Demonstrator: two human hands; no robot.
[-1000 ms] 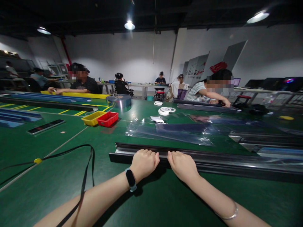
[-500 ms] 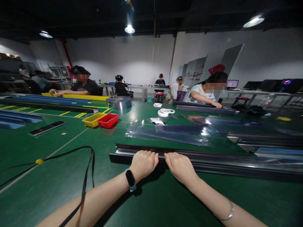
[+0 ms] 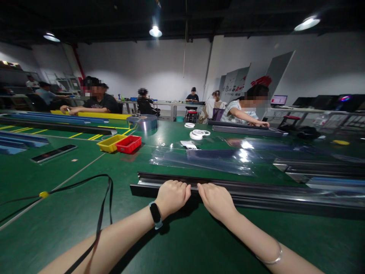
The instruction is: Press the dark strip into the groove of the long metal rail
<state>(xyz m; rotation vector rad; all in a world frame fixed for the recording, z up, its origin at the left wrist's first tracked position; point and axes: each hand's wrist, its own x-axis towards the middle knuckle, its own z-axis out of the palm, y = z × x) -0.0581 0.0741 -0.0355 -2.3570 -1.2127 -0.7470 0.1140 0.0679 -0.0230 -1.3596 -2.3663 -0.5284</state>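
A long black channel-shaped profile lies across the green table in front of me, its left end near the middle and its right end running out of view. My left hand, with a smart band at the wrist, is closed over the profile toward its left end. Just to its right, my right hand is closed on the same profile, thumb side facing the left hand. A small gap parts the two hands. My fingertips are hidden inside the channel, so anything thin beneath them cannot be made out.
Clear plastic film lies beyond the profile, with white tape rolls behind. Yellow and red trays, a phone and a black strap are left. More profiles lie right. A co-worker handles profiles opposite.
My hands keep their place and grip on the profile. The view has shifted very slightly. The co-worker opposite has moved a hand a little.
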